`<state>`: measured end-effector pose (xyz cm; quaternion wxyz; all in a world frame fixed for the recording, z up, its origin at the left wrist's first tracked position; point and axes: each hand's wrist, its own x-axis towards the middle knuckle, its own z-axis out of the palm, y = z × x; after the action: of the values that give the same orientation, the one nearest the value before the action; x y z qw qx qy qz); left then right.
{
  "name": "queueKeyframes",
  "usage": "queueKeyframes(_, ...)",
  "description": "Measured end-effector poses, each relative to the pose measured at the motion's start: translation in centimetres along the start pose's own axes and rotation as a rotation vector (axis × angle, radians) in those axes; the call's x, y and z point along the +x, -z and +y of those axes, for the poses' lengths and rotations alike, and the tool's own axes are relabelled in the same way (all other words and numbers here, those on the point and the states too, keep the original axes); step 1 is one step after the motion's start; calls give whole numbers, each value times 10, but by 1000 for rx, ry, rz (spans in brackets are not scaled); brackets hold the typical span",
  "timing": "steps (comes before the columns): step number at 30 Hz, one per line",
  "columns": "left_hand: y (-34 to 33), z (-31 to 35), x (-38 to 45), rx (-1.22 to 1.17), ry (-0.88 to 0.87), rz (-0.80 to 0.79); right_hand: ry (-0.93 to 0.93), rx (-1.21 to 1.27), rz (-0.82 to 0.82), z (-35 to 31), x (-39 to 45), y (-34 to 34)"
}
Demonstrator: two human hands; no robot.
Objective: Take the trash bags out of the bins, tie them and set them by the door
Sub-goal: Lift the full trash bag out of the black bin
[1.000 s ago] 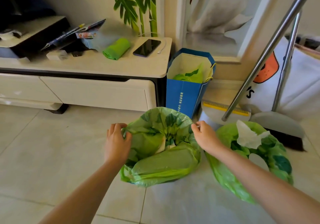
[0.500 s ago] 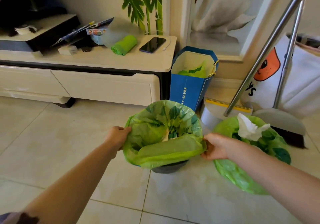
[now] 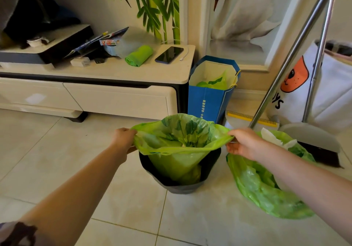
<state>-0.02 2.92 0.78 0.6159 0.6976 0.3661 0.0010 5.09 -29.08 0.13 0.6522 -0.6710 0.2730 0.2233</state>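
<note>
A green trash bag [image 3: 181, 143] hangs partly lifted out of a dark bin [image 3: 177, 186] on the tiled floor. My left hand [image 3: 123, 137] grips the bag's left rim and my right hand [image 3: 243, 143] grips its right rim, stretching the mouth wide above the bin. The bag's lower part is still inside the bin. A second green trash bag [image 3: 266, 186], untied, with white paper at its top, lies on the floor to the right, partly behind my right forearm.
A low white cabinet [image 3: 114, 101] stands behind, with a roll of green bags [image 3: 139, 55] and a phone [image 3: 169, 54] on top. A blue paper bag [image 3: 209, 101] stands beside it. A broom and dustpan [image 3: 308, 137] lean at right, before a white fabric bag [image 3: 327, 93].
Both hands moved from the top of the rim to its sides, peeled the bag's rim off the bin and raised it. The dark bin has come into sight below.
</note>
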Motion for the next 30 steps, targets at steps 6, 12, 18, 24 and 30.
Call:
queueKeyframes(6, -14, 11, 9, 34, 87, -66, -27, -111, -40, -13, -1, -7)
queueKeyframes(12, -27, 24, 12, 91, 6, -97, -17, -58, -74, -39, 5, -33)
queueKeyframes(18, -27, 41, 4, 76, -239, -97, 211, -123, -39, -53, 4, -60)
queueKeyframes(24, -7, 49, -8, 76, -328, -79, 392, -270, -164, -54, -18, -64)
queueKeyframes(30, 13, 61, -28, 26, -354, -40, 500, -309, -115, -73, -51, -57)
